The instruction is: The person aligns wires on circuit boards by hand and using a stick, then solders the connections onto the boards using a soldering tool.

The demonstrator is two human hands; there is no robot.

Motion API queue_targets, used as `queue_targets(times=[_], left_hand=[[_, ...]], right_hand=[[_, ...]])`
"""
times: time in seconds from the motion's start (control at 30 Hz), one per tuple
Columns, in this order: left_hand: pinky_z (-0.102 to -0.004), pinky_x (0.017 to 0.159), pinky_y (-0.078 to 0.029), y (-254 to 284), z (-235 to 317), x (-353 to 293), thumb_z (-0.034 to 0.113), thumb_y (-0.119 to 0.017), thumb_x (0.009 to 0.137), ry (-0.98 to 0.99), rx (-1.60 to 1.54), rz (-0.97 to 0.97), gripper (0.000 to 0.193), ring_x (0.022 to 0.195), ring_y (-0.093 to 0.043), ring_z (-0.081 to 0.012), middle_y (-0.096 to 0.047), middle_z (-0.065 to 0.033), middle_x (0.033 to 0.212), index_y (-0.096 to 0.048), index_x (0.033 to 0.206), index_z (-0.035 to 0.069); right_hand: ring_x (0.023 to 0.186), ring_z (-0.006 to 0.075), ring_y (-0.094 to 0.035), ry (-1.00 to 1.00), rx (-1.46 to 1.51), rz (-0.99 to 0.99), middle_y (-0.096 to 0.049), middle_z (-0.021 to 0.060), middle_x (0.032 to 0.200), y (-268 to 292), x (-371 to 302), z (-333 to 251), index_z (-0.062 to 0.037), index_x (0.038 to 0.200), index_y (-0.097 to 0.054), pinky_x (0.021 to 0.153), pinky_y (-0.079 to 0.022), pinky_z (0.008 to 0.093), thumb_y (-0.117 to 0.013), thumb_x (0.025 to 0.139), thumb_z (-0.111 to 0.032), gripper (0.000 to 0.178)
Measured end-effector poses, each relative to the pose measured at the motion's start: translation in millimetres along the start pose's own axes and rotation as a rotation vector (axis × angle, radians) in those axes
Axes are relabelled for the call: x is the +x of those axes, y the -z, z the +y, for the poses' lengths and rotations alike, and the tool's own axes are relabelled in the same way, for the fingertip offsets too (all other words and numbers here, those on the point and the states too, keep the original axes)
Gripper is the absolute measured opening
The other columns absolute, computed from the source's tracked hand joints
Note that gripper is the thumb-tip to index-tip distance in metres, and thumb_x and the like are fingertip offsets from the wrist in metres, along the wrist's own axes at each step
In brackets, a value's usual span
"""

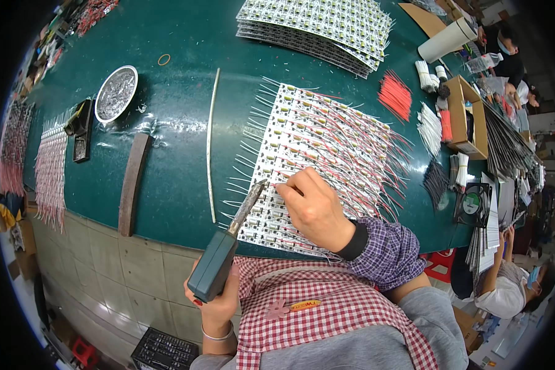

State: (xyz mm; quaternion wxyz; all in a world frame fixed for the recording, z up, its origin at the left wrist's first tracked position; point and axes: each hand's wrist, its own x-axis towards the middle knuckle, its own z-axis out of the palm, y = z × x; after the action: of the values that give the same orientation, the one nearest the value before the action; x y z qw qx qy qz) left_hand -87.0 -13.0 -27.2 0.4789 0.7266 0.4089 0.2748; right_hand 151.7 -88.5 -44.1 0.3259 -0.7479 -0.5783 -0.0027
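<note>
My left hand (223, 296) is wrapped round the dark green body of a soldering gun (213, 266). Its metal tip slants up to the right and meets the near left part of a white circuit board panel (271, 166). Just right of the tip, my right hand (316, 206) pinches what looks like a thin wire against the panel, its end mostly hidden by my fingers. Rows of red and white wires (351, 148) fan out over the panel's right side. Short white wire ends (243, 157) stick out past its left edge.
Beyond the panel lies a stack of circuit boards (314, 31). On the left are a round metal bowl (116, 94), a brown bar (134, 185), a thin pale rod (213, 145) and wired boards (50, 154). Wire bundles (395, 96) and a cardboard box (475, 145) stand right; other people sit beyond.
</note>
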Motion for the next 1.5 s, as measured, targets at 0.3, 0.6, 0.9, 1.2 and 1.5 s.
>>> queue_targets(times=[0.3,0.6,0.9,1.2,1.5], left_hand=[[-0.0275,0.062,-0.053,1,2,-4,-0.003,-0.075,0.075,-0.013,-0.028,0.042,0.024,0.07,-0.07,-0.0196,-0.07,-0.0133,0.086,-0.069,0.097,-0.009],[-0.0294,0.062,-0.051,7,-2,-11,-0.006,-0.074,0.074,0.019,-0.049,0.0,0.022,0.07,-0.067,-0.0217,-0.068,-0.0155,0.087,-0.067,0.094,-0.009],[-0.0289,0.061,-0.05,6,-4,-13,-0.008,-0.072,0.075,0.083,-0.058,-0.044,0.018,0.068,-0.064,-0.0207,-0.066,-0.0134,0.084,-0.067,0.092,-0.008],[-0.0284,0.06,-0.05,10,-9,-17,-0.005,-0.072,0.075,0.089,0.002,-0.052,0.019,0.068,-0.065,-0.0193,-0.067,-0.0132,0.086,-0.068,0.093,-0.008],[-0.0242,0.053,-0.044,16,-38,-34,-0.006,-0.069,0.084,0.0,-0.111,0.016,0.032,0.061,-0.057,-0.01,-0.064,-0.0059,0.079,-0.062,0.115,-0.008]], right_hand=[[0.073,0.0233,-0.057,0.079,-0.033,0.089,-0.058,0.0069,0.08,6,-2,-7,0.0006,0.095,-0.07,0.06,-0.046,0.0334,-0.069,0.069,0.008,0.026],[0.071,0.0231,-0.058,0.068,0.009,0.051,-0.056,0.0066,0.078,0,-9,-10,-0.0008,0.094,-0.07,0.061,-0.046,0.0358,-0.07,0.071,0.004,0.024],[0.072,0.0236,-0.058,0.06,-0.033,0.03,-0.054,0.0066,0.078,-2,-9,-12,-0.0025,0.093,-0.069,0.063,-0.046,0.0357,-0.07,0.071,0.002,0.023],[0.072,0.024,-0.057,0.061,-0.048,0.014,-0.052,0.0073,0.077,-3,-9,-12,-0.0018,0.093,-0.068,0.063,-0.047,0.0359,-0.071,0.071,0.001,0.023],[0.072,0.024,-0.057,0.058,-0.056,0.019,-0.052,0.0076,0.078,-4,-10,-11,-0.0015,0.094,-0.067,0.063,-0.047,0.0354,-0.07,0.071,0.001,0.023]])
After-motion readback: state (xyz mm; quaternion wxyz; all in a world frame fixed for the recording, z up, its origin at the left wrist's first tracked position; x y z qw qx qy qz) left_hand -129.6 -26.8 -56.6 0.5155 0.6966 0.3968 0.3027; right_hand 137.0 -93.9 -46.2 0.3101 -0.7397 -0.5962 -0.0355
